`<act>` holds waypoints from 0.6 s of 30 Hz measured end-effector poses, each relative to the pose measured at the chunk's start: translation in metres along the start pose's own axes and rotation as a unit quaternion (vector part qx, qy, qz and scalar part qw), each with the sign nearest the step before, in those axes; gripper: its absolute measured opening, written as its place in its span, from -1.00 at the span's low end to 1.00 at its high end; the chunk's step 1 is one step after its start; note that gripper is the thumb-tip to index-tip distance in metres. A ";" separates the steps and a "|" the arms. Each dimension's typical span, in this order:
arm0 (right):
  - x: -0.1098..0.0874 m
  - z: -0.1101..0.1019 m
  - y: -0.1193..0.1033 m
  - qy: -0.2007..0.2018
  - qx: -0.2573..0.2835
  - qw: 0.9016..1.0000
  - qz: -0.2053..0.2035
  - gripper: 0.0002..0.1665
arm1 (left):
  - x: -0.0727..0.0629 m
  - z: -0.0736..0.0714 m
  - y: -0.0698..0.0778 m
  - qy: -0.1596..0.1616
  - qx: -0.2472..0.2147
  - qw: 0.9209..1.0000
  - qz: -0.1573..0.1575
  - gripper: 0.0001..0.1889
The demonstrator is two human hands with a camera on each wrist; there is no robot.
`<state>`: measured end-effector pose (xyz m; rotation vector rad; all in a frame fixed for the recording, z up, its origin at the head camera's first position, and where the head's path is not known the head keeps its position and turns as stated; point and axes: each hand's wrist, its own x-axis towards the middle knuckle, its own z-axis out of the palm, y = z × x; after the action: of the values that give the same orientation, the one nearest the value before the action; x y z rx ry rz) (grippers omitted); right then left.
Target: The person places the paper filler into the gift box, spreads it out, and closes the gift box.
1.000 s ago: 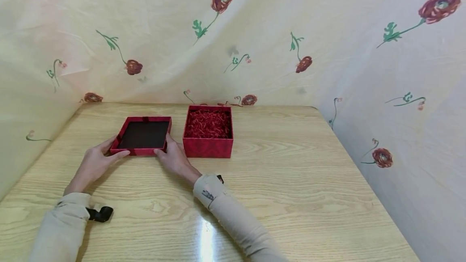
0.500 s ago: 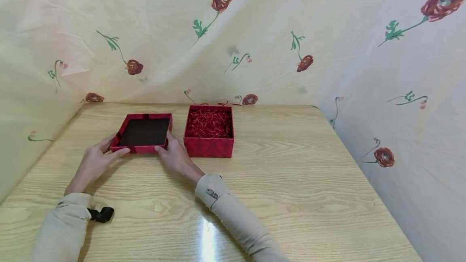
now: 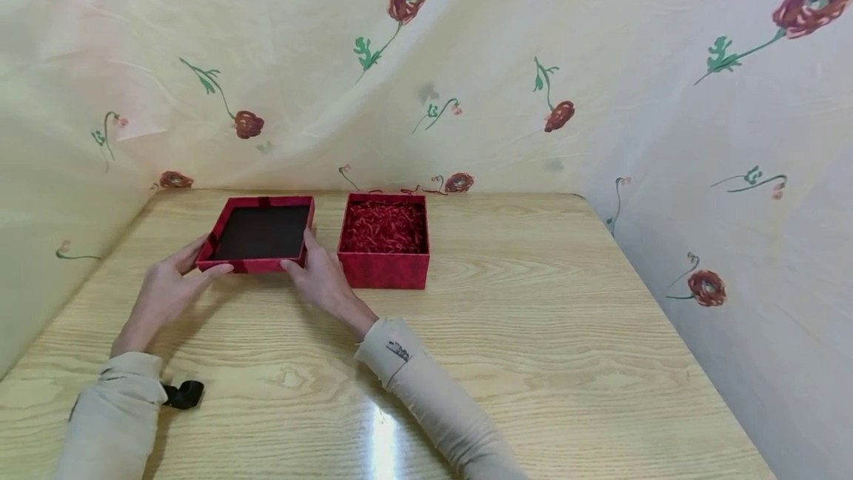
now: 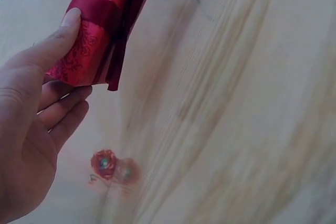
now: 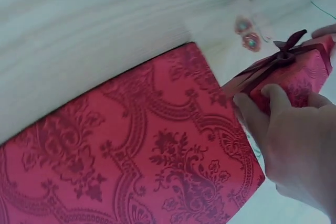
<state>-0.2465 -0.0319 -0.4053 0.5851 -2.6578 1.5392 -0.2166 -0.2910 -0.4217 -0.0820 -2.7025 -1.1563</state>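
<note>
A red box lid [image 3: 265,267], its dark inside facing up, is held between both hands a little above the table. My left hand [image 3: 165,291] grips its near left corner, thumb on the front wall. At the near right corner my right hand [image 3: 323,280] grips it the same way. The left wrist view shows a dark red ribbon [image 4: 100,9] round the patterned lid wall. In the right wrist view a bow [image 5: 285,56] sits on the lid's underside. Just right of my right hand stands the open red box [image 3: 383,271], holding red shredded filler [image 3: 386,228].
The wooden table [image 3: 533,347] reaches to a flower-printed cloth [image 3: 466,43] at the back and sides. Thin red strands [image 3: 416,190] lie behind the box. A black strap piece [image 3: 184,395] sticks out from the left sleeve.
Both hands have raised the lid slightly, away toward the back of the table, and it leans a bit more. The box has stayed in place.
</note>
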 end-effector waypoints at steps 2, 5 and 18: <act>-0.001 -0.001 -0.002 0.002 -0.004 1.000 0.001 -0.14 | -0.001 -0.001 0.001 0.005 -0.003 1.000 0.000 -0.15; -0.002 -0.004 -0.007 0.003 -0.010 1.000 -0.005 -0.17 | -0.002 -0.002 0.005 0.010 -0.008 1.000 0.002 -0.15; -0.005 -0.034 -0.020 0.003 0.010 0.999 -0.037 -0.13 | 0.005 -0.005 0.031 0.040 -0.010 0.999 0.022 -0.14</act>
<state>-0.2410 -0.0102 -0.3723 0.6701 -2.5867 1.5481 -0.2164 -0.2731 -0.3953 -0.0958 -2.6074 -1.1495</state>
